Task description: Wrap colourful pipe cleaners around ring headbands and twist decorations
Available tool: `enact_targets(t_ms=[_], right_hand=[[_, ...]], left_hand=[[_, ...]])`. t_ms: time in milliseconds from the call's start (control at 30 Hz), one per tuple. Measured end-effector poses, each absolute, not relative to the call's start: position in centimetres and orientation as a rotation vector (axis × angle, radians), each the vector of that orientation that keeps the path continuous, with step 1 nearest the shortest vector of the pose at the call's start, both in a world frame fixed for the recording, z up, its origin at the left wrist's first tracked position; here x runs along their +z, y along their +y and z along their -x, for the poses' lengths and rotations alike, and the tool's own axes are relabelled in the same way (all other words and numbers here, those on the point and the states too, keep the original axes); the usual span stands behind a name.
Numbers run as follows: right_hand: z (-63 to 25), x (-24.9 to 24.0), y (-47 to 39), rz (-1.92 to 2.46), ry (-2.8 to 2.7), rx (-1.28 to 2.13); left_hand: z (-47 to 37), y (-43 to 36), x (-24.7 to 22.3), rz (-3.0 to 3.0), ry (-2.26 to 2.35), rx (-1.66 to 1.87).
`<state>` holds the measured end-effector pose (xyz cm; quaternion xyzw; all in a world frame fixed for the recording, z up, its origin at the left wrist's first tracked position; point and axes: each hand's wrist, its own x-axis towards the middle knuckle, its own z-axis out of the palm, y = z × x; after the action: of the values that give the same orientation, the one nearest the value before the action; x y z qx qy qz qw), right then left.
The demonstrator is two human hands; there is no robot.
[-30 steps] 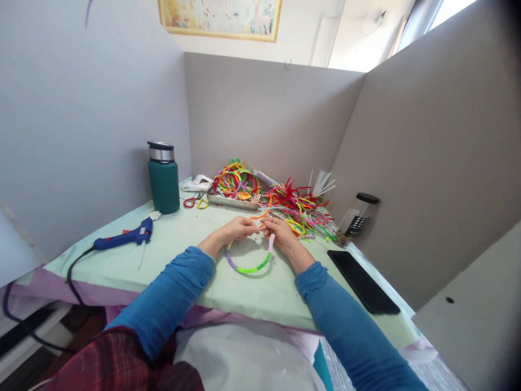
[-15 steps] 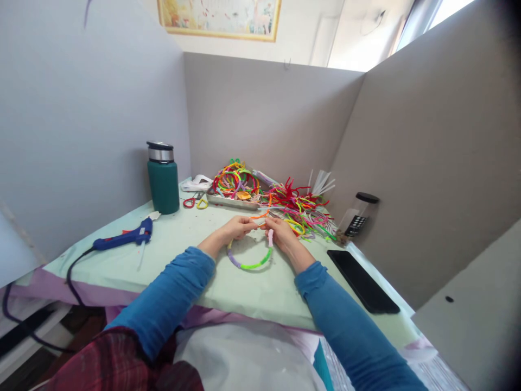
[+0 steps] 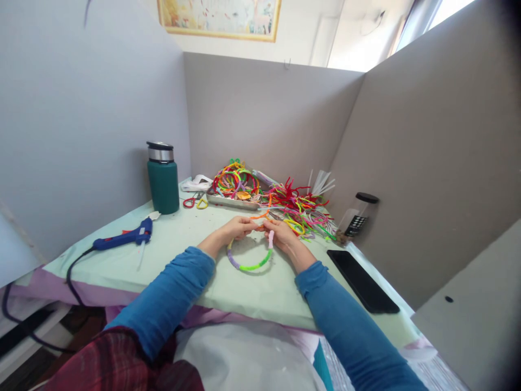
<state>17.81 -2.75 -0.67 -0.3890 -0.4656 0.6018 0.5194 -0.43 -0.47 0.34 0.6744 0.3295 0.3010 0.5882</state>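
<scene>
A ring wrapped in colored pipe cleaner [image 3: 253,267], with purple, green, pink and yellowish sections, hangs below my two hands over the table. My left hand [image 3: 240,227] pinches its upper left part, thumb and fingertips together. Close beside it, my right hand [image 3: 280,232] pinches the upper right part above the pink section. An orange pipe cleaner [image 3: 269,202] sticks up and bends from between my fingertips. The top of the ring is mostly hidden by my fingers.
A tray [image 3: 232,203] of finished-looking rings and a heap of loose pipe cleaners [image 3: 295,195] lie behind my hands. Scissors [image 3: 195,203], a green bottle [image 3: 163,179] and a blue glue gun [image 3: 124,238] are left. A black phone [image 3: 362,281] and clear jar [image 3: 358,216] are right.
My fingertips have shifted slightly at the top of the ring, and the ring has moved a very little. Both hands keep their pinch.
</scene>
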Motion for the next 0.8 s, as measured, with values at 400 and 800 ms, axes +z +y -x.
enact_targets(t_ms=[400, 800], right_hand=[[-18.2, -1.4, -2.1, 0.87, -1.118, 1.424], [-17.8, -0.6, -3.1, 0.942, -1.31, 1.192]], left_hand=[[0.5, -0.2, 0.1, -1.56, 0.733, 0.655], [0.4, -1.2, 0.8, -1.654, 0.803, 0.588]])
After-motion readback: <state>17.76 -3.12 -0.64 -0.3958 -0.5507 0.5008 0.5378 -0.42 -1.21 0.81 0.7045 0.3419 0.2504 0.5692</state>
